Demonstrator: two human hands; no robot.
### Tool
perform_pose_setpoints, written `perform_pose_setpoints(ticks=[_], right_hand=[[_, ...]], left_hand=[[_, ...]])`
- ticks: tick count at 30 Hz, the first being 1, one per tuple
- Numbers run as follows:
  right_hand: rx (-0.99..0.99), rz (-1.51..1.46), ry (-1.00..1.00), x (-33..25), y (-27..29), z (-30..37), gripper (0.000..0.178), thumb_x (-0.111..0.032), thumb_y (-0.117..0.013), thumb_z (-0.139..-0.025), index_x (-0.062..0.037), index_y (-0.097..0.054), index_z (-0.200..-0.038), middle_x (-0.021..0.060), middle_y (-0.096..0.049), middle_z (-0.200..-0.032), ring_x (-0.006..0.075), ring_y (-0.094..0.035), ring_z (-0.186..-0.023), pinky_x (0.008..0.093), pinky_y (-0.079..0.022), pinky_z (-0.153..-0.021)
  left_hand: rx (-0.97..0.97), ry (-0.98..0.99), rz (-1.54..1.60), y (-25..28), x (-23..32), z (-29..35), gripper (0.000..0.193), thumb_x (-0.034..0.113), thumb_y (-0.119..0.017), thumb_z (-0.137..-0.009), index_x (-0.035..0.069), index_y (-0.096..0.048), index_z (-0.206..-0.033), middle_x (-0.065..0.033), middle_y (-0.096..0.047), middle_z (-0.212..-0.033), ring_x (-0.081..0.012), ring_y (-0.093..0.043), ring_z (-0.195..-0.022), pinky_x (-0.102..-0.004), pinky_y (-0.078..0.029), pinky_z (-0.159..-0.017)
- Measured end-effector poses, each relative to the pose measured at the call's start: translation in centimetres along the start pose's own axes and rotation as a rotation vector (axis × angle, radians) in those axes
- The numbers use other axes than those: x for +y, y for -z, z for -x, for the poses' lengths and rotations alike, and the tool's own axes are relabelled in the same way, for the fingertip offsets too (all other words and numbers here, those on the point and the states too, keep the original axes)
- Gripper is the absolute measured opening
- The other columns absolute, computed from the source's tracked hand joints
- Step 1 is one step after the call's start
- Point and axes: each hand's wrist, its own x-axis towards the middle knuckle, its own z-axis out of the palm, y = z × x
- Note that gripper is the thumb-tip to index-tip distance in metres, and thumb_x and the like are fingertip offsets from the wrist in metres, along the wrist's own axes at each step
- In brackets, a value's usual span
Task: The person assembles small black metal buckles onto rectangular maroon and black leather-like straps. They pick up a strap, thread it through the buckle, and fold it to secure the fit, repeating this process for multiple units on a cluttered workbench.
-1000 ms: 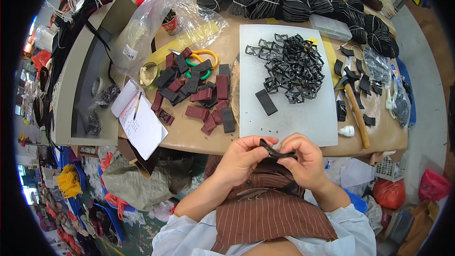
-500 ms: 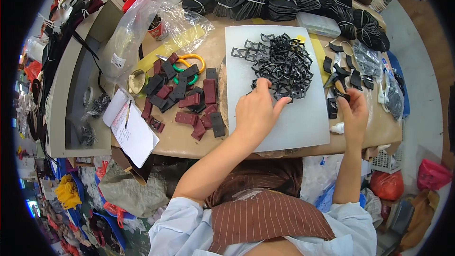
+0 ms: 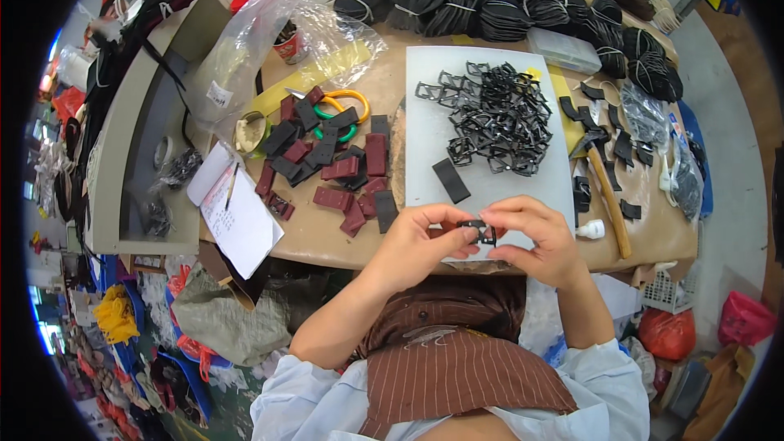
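In the head view, both bare hands meet low over the near edge of a white board (image 3: 426, 147) lying on a brown tabletop (image 3: 327, 247). Between them is a small black buckle frame (image 3: 482, 233), with openings through it. The left hand (image 3: 426, 237) pinches the frame's left end between thumb and fingers. The right hand (image 3: 535, 238) reaches around the other end, thumb below and forefinger above with a narrow space between; whether these fingertips press on the frame, I cannot tell.

Straight beyond the hands, a heap of similar black frames (image 3: 502, 118) covers much of the board. Nearer, just beyond the left hand, a flat black rectangle (image 3: 451, 180) lies at a slant.

To the left of the left hand, maroon pieces (image 3: 333, 198) and black pieces (image 3: 385, 211) lie jumbled together, with orange-and-green-handled scissors (image 3: 367, 104) behind them. Farther left, a pen (image 3: 232, 184) rests on an open notebook (image 3: 249, 237).

Just right of the right hand lies a small white bottle (image 3: 591, 229), then a wooden-handled hammer (image 3: 612, 208), with curved black pieces (image 3: 623, 147) scattered past it. Farthest from both hands, tied black bundles (image 3: 502, 15) line the table's back.
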Motion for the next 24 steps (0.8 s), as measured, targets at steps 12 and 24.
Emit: perform_pose_setpoints(ticks=[12, 24], right_hand=[[0.05, 0.161, 0.283, -1.5, -3.8, 1.0, 0.028, -0.001, -0.074, -0.066, -0.0007, -0.066, -0.093, 0.0113, -0.066, -0.094, 0.0211, -0.064, -0.077, 0.0289, -0.05, -0.065], [-0.042, -0.081, -0.146, -2.6, -3.6, 1.0, 0.04, -0.006, -0.072, -0.072, -0.0049, -0.06, -0.11, 0.0102, -0.053, -0.104, 0.019, -0.056, -0.082, 0.0275, -0.048, -0.069]], left_hand=[[0.06, -0.077, -0.062, 0.2, -1.5, 4.2, 0.014, 0.002, -0.059, -0.085, -0.003, -0.058, -0.098, -0.0066, -0.061, -0.088, -0.011, -0.063, -0.078, -0.0214, -0.052, -0.071], [-0.054, -0.088, 0.036, 0.8, -1.3, 5.1, 0.072, -0.005, -0.061, -0.081, 0.005, -0.021, -0.141, -0.0051, -0.062, -0.089, -0.0087, -0.058, -0.082, -0.022, -0.046, -0.074]])
